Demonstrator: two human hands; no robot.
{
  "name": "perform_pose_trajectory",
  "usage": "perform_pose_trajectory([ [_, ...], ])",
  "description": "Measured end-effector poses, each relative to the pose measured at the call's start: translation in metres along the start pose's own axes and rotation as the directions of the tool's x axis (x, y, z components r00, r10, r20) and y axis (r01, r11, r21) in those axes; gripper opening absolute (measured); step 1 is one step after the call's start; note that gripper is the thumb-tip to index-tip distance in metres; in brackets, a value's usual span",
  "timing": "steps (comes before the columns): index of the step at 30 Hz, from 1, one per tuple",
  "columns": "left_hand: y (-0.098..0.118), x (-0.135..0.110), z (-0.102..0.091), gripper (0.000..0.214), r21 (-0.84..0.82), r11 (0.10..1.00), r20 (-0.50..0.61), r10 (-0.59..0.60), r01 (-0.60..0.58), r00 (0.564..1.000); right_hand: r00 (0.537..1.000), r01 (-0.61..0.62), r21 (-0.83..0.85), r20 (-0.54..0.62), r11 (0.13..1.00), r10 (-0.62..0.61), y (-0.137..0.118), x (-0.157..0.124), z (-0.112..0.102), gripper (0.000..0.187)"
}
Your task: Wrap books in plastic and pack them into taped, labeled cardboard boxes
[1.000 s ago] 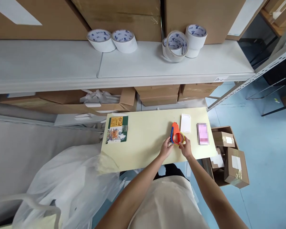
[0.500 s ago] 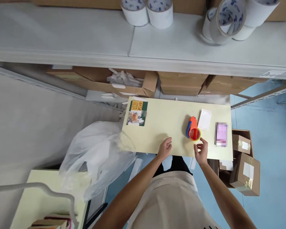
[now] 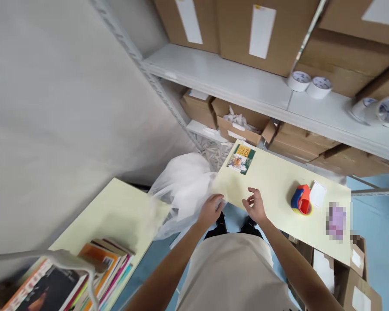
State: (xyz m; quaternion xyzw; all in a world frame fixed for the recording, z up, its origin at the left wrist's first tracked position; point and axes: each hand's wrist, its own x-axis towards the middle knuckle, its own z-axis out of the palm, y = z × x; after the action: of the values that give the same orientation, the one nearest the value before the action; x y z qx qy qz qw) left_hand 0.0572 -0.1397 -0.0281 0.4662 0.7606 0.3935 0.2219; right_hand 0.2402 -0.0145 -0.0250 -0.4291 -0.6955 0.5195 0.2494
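Observation:
My left hand (image 3: 210,209) reaches to the left edge of the pale yellow table (image 3: 272,181), its fingers curled against the white plastic bag (image 3: 181,190) there; whether it grips the bag I cannot make out. My right hand (image 3: 254,205) hovers over the table's near edge with loosely spread fingers and holds nothing. An orange and blue tape dispenser (image 3: 301,200) stands on the table to the right, apart from both hands. A green book (image 3: 241,159) lies at the table's far left corner.
A white pad (image 3: 317,193) lies beside the dispenser. A second table (image 3: 116,211) at lower left carries a stack of books (image 3: 97,276). White shelves (image 3: 246,82) hold cardboard boxes (image 3: 246,26) and tape rolls (image 3: 307,84). Small boxes (image 3: 356,276) sit on the floor at right.
Both hands left the tape dispenser and moved left along the table. My view swung left, bringing the second table and its books into sight.

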Motion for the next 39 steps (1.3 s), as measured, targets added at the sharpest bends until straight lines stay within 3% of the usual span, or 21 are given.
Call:
perform_pose_trajectory([
  [3, -0.036, -0.022, -0.043, 0.019, 0.066, 0.998, -0.223, -0.002, 0.017, 0.975, 0.976, -0.055, 0.023, 0.212, 0.998, 0.049, -0.018, 0.012, 0.057, 0.039],
  [5, -0.059, -0.035, -0.063, 0.025, 0.078, 0.990, -0.283, -0.090, 0.117, 0.955, 0.939, -0.165, 0.014, 0.307, 0.986, 0.153, -0.027, 0.021, 0.094, 0.031],
  [7, -0.079, -0.047, -0.075, 0.040, 0.058, 0.958, -0.247, -0.258, 0.280, 0.934, 0.886, -0.278, -0.004, 0.386, 0.961, 0.258, -0.034, 0.029, 0.128, 0.031],
  [10, -0.098, -0.061, -0.079, 0.055, -0.025, 0.874, -0.090, -0.485, 0.485, 0.870, 0.820, -0.347, -0.066, 0.462, 0.936, 0.337, -0.042, 0.037, 0.166, 0.035],
  [13, -0.106, -0.070, -0.075, 0.057, -0.154, 0.831, 0.030, -0.537, 0.535, 0.843, 0.843, -0.282, -0.128, 0.440, 0.951, 0.309, -0.053, 0.045, 0.185, 0.024],
  [15, -0.108, -0.070, -0.074, 0.054, -0.218, 0.836, -0.002, -0.516, 0.503, 0.857, 0.875, -0.199, -0.134, 0.421, 0.971, 0.238, -0.065, 0.051, 0.186, 0.014],
  [18, -0.109, -0.061, -0.083, 0.056, -0.246, 0.873, -0.209, -0.473, 0.422, 0.856, 0.900, -0.068, -0.099, 0.424, 0.993, 0.104, -0.090, 0.061, 0.176, 0.011],
  [20, -0.105, -0.049, -0.096, 0.071, -0.273, 0.881, -0.339, -0.463, 0.385, 0.819, 0.902, 0.028, -0.021, 0.432, 0.999, -0.017, -0.106, 0.066, 0.165, 0.012],
  [22, -0.097, -0.033, -0.113, 0.094, -0.346, 0.871, -0.376, -0.469, 0.349, 0.799, 0.902, 0.095, 0.085, 0.414, 0.992, -0.122, -0.118, 0.070, 0.153, 0.015],
  [25, -0.081, -0.012, -0.137, 0.113, -0.609, 0.750, -0.217, -0.471, 0.259, 0.855, 0.922, 0.093, 0.198, 0.353, 0.976, -0.160, -0.125, 0.073, 0.139, 0.022],
  [27, -0.068, -0.003, -0.148, 0.104, -0.776, 0.572, -0.020, -0.447, 0.268, 0.894, 0.938, 0.079, 0.209, 0.317, 0.975, -0.144, -0.125, 0.072, 0.132, 0.027],
  [29, -0.054, 0.003, -0.154, 0.082, -0.831, 0.454, 0.113, -0.429, 0.322, 0.896, 0.956, 0.123, 0.126, 0.249, 0.984, -0.152, -0.125, 0.066, 0.126, 0.031],
  [31, -0.040, 0.007, -0.156, 0.062, -0.821, 0.465, 0.118, -0.431, 0.332, 0.895, 0.970, 0.225, -0.051, 0.108, 0.973, -0.219, -0.128, 0.053, 0.122, 0.034],
  [34, -0.017, 0.013, -0.153, 0.049, -0.775, 0.569, 0.059, -0.367, 0.274, 0.928, 0.927, 0.360, -0.247, -0.013, 0.900, -0.374, -0.135, 0.025, 0.121, 0.045],
  [36, -0.002, 0.016, -0.147, 0.046, -0.749, 0.607, 0.119, -0.269, 0.264, 0.956, 0.915, 0.402, -0.203, 0.048, 0.893, -0.401, -0.139, 0.008, 0.123, 0.054],
  [39, 0.014, 0.021, -0.136, 0.044, -0.706, 0.642, 0.264, -0.152, 0.299, 0.952, 0.958, 0.285, -0.028, 0.050, 0.958, -0.283, -0.139, -0.003, 0.124, 0.049],
])
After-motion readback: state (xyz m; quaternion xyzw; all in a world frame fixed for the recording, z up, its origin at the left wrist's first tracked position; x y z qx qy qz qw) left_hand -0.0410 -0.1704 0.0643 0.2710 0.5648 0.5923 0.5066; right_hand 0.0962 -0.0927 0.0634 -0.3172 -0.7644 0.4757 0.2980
